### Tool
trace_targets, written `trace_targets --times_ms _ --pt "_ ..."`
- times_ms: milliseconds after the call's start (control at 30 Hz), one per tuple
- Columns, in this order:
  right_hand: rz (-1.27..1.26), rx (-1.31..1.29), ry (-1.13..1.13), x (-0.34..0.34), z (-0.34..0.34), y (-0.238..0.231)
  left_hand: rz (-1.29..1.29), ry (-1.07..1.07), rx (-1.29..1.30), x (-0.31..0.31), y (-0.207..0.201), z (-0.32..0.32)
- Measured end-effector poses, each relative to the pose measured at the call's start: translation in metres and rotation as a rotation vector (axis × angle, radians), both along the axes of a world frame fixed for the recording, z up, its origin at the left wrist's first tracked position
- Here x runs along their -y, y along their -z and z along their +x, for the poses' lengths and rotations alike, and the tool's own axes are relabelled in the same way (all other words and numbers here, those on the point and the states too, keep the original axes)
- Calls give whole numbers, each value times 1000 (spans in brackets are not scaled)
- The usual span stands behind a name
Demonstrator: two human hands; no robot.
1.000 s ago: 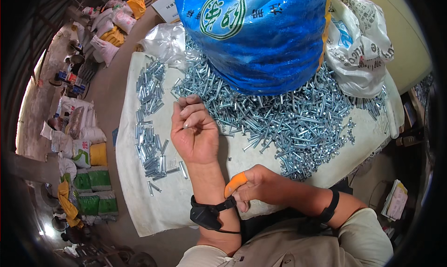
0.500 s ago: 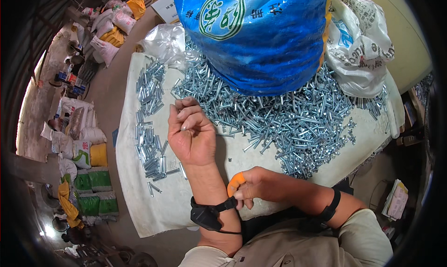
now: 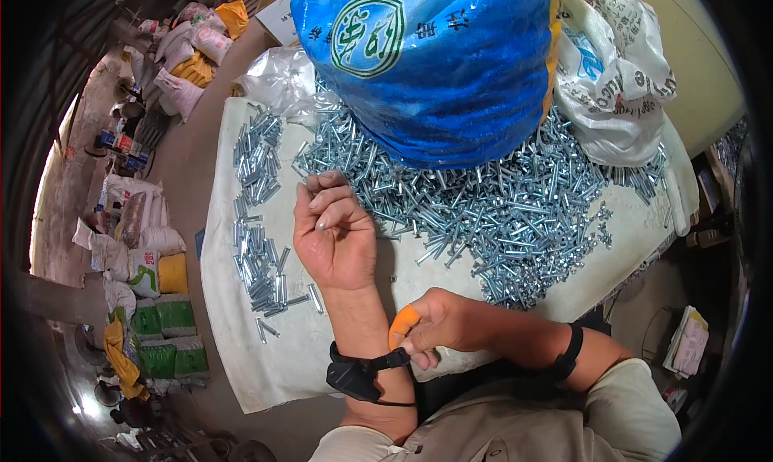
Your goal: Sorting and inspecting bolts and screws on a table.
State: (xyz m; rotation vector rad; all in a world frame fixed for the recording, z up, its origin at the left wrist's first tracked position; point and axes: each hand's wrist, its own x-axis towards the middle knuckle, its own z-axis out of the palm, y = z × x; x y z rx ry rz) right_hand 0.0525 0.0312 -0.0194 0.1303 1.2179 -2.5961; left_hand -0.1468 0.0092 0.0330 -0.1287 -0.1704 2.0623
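My left hand [image 3: 334, 240] is turned palm up above the cloth, its fingers loosely curled and the palm bare. Round its wrist goes a black strap [image 3: 392, 359] carrying a small black device [image 3: 352, 379]. My right hand [image 3: 439, 325], with an orange finger cover [image 3: 404, 325] on one finger, reaches across and pinches the strap's end beside the wrist. Beyond my hands spreads a big heap of silvery bolts or screws [image 3: 515, 220]. A smaller group of silvery pins [image 3: 258, 244] lies left of my left hand.
A large blue sack [image 3: 451, 83] stands on the heap's far side, with a white woven sack [image 3: 616, 99] to its right and a clear plastic bag [image 3: 278, 79] to its left. Pale cloth [image 3: 322, 357] covers the table. Filled sacks [image 3: 169, 333] stand on the floor at left.
My right hand has shifted slightly, its thumb now pressing on the strap's end. My left hand keeps its palm-up pose. The whole view has moved a little.
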Motion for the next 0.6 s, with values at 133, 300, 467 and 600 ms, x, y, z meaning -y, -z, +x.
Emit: trace_targets --times_ms 133,300,467,600 --pt "-72 23 48 4 -1 4 48 27 43 1 1 -2" --pt "-96 60 60 4 -3 10 59 33 69 1 2 -2" --pt "-190 -30 26 8 -5 20 46 34 78 1 -1 -1" --pt "-154 -2 31 5 -5 13 52 34 101 0 4 -3"
